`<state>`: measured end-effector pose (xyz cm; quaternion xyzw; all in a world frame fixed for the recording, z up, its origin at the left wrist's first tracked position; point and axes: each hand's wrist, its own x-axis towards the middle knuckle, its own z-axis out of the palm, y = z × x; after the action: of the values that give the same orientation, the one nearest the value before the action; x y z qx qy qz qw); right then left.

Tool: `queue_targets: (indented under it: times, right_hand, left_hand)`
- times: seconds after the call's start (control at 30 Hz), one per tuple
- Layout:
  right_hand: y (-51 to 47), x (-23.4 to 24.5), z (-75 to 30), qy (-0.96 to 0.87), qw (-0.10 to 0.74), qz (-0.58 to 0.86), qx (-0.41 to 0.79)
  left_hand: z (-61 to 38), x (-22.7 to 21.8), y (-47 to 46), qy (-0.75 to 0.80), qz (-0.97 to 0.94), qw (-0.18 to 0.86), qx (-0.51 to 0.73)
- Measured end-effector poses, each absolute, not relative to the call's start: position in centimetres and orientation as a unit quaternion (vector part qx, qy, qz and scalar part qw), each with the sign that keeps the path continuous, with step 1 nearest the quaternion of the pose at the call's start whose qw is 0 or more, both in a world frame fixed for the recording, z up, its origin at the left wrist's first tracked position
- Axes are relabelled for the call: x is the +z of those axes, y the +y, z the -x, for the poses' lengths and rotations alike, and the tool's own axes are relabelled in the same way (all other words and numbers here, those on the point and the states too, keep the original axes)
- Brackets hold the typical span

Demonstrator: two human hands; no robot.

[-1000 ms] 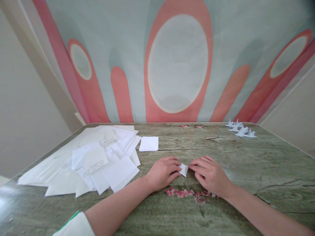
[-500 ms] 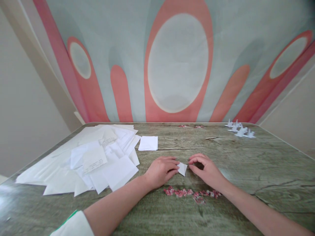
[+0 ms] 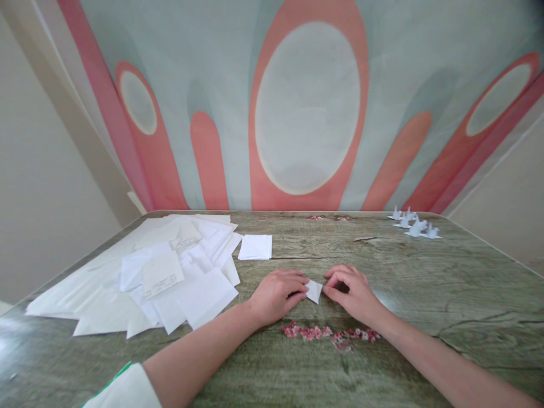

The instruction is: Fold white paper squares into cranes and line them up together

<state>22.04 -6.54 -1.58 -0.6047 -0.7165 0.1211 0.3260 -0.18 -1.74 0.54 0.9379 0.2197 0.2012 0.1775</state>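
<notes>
A small folded white paper piece (image 3: 315,290) lies on the green wood-grain table (image 3: 425,294) between my two hands. My left hand (image 3: 277,293) rests on the table with curled fingers pressing on the paper's left side. My right hand (image 3: 353,290) has its fingers bent, fingertips pinching the paper's right edge. Both forearms reach in from the lower edge of the view.
A messy spread of white sheets (image 3: 148,275) covers the table's left part. A neat stack of small white squares (image 3: 255,247) sits behind my left hand. Several folded paper figures (image 3: 415,224) stand at the far right. A painted wall rises behind the table.
My right hand's fingers have curled up from lying flatter and drawn in slightly toward the paper. The left hand and the paper have barely moved.
</notes>
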Motion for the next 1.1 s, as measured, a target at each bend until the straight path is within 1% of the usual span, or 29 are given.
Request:
queue_targets:
  times: [1.1]
  right_hand:
    - [-6.57,-1.32,-21.85,-0.704,0.327,0.612,0.149]
  left_hand:
    - [0.06,0.62,-1.77,0.218,-0.938,0.175,0.205]
